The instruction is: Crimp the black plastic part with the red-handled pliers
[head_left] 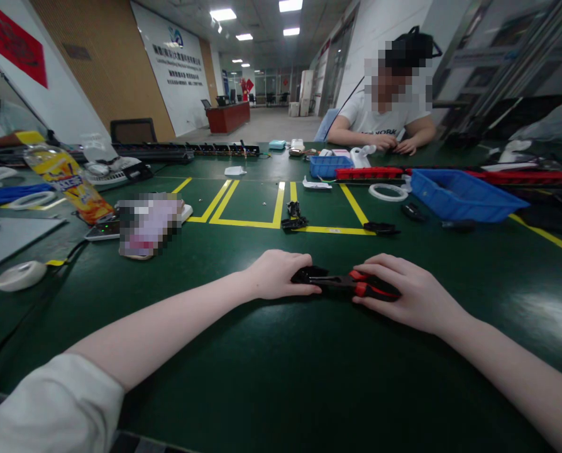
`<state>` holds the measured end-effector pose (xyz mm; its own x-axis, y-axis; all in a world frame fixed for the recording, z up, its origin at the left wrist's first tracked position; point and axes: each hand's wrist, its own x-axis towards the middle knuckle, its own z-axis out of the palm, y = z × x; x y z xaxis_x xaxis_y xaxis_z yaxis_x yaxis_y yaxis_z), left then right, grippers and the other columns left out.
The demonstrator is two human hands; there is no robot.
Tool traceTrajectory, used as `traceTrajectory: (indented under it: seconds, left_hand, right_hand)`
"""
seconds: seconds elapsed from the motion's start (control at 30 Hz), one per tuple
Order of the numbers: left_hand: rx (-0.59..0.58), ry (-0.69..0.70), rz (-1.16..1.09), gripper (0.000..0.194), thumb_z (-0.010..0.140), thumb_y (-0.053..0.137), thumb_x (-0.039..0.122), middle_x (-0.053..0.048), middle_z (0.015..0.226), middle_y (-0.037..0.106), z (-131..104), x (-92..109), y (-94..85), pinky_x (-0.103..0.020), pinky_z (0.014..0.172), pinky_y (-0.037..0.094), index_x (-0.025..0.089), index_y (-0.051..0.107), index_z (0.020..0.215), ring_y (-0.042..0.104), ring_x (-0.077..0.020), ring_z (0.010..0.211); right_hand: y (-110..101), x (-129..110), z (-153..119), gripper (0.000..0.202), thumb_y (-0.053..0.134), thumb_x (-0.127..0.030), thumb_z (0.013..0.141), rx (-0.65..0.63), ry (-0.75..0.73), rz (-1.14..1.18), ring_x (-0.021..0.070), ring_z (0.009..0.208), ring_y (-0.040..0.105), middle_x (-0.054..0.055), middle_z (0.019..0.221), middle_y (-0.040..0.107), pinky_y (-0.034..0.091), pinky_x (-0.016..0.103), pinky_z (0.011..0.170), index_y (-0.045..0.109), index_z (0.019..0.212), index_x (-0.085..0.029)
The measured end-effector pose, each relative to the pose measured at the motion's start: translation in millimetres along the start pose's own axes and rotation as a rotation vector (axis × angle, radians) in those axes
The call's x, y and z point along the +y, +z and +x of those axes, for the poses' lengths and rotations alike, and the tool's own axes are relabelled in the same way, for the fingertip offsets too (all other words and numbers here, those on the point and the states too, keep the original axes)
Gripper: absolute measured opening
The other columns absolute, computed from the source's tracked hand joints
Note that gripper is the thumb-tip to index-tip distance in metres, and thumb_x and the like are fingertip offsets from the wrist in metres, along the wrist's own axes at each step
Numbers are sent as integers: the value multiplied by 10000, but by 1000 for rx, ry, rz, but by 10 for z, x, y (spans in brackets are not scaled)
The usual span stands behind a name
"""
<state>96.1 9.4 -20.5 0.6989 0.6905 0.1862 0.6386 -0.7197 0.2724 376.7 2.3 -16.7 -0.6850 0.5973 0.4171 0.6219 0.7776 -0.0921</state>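
My left hand (283, 274) grips a small black part (309, 274) between thumb and fingers, low over the green table (243, 371). From the right, my right hand (401, 286) is wrapped round the red-and-black handles of a pair of pliers (361, 286). The dark jaws of the pliers point left and meet the black part; their exact contact is too small to tell. Beyond my hands lies a cluster of black pieces (294, 217) by a yellow tape line, with another black piece (381, 228) to its right.
A blue tray (467, 196) and a white ring (388, 192) lie at the right. On the left are a phone (149, 226), an orange drink bottle (68, 182) and a white mouse (21, 276). A person (385, 119) sits across the table.
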Motion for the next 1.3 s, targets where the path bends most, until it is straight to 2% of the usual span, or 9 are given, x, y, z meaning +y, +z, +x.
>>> traceTrajectory:
  seconds: [0.63, 0.93, 1.3]
  left_hand:
    - [-21, -6, -16, 417, 878, 500, 608, -14, 844, 639, 8, 2, -16, -235, 556, 341, 195, 542, 915, 583, -152, 673]
    - [-31, -17, 16, 439, 880, 473, 631, -6, 828, 634, 6, 12, -30, -242, 553, 338, 196, 525, 898, 579, -156, 669]
    - [-36, -18, -18, 426, 890, 468, 618, -10, 837, 637, 5, 17, -37, -236, 562, 347, 197, 526, 903, 575, -154, 669]
  right_hand:
    - [-5, -16, 19, 370, 643, -463, 792, 32, -2, 9, 229, 841, 648, 97, 1014, 654, 553, 363, 689, 635, 1058, -205]
    - [18, 22, -4, 375, 648, -451, 796, 31, 36, 63, 241, 906, 643, 96, 1060, 637, 557, 386, 755, 621, 1091, -222]
    - [-10, -38, 15, 360, 629, -460, 815, 1, 27, 79, 203, 823, 646, 95, 1022, 622, 565, 338, 687, 596, 1062, -201]
